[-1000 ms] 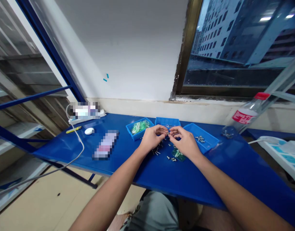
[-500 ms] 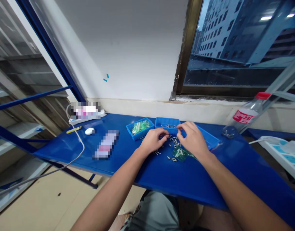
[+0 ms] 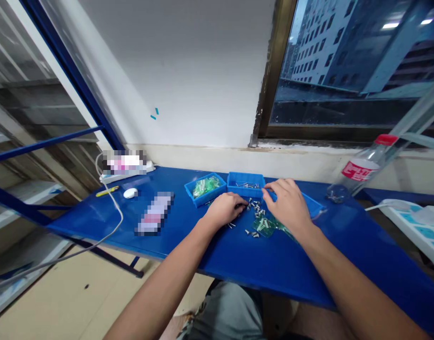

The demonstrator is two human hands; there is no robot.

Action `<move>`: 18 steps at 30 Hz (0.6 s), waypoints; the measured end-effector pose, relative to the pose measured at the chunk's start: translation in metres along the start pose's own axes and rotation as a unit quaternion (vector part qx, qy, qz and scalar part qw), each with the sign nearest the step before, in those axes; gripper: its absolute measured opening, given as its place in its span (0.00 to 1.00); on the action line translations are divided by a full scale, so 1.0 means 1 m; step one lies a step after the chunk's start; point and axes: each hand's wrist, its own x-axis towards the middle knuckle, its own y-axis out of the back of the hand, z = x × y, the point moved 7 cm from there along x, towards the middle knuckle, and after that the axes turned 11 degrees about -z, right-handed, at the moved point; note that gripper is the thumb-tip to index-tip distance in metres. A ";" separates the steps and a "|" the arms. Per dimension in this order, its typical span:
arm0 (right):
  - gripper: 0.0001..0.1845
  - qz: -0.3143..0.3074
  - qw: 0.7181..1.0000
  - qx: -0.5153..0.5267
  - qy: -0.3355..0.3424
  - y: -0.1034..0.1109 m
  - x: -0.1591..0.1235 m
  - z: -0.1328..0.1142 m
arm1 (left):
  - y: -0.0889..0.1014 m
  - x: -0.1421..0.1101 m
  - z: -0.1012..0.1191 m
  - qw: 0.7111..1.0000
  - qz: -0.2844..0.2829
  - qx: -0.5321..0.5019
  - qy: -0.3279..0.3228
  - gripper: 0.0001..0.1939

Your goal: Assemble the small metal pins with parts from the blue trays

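My left hand (image 3: 224, 209) rests on the blue table (image 3: 210, 245), fingers curled over small metal pieces (image 3: 254, 206) scattered between my hands. Whether it holds one is hidden. My right hand (image 3: 290, 206) lies knuckles up over the left rim of the right blue tray (image 3: 313, 205), fingers bent toward the pile; its fingertips are hidden. Green parts (image 3: 264, 225) lie just under that hand. Behind stand a middle blue tray (image 3: 246, 184) with a few metal pieces and a left blue tray (image 3: 204, 188) holding green parts.
A plastic bottle with a red cap (image 3: 362, 171) leans at the back right. A white power strip (image 3: 415, 226) sits at the right edge. At the left lie a white mouse (image 3: 131, 192), a yellow pen (image 3: 107, 191), a cable (image 3: 114, 212) and blurred items.
Both hands were raised together, pinching something between them. They have since dropped to the table and parted; the right hand moved right and back toward the right tray.
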 end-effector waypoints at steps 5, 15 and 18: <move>0.09 -0.018 0.996 0.069 0.050 -0.001 0.002 -0.024 | 0.006 0.000 0.002 1.000 0.022 -0.012 0.014 0.10; 0.07 0.000 0.963 0.269 0.017 -0.006 0.001 -0.034 | 0.017 -0.004 -0.008 0.874 0.146 -0.461 0.042 0.16; 0.05 0.012 0.959 0.283 0.005 -0.006 0.000 -0.032 | 0.011 -0.002 -0.011 0.856 0.136 -0.496 0.045 0.19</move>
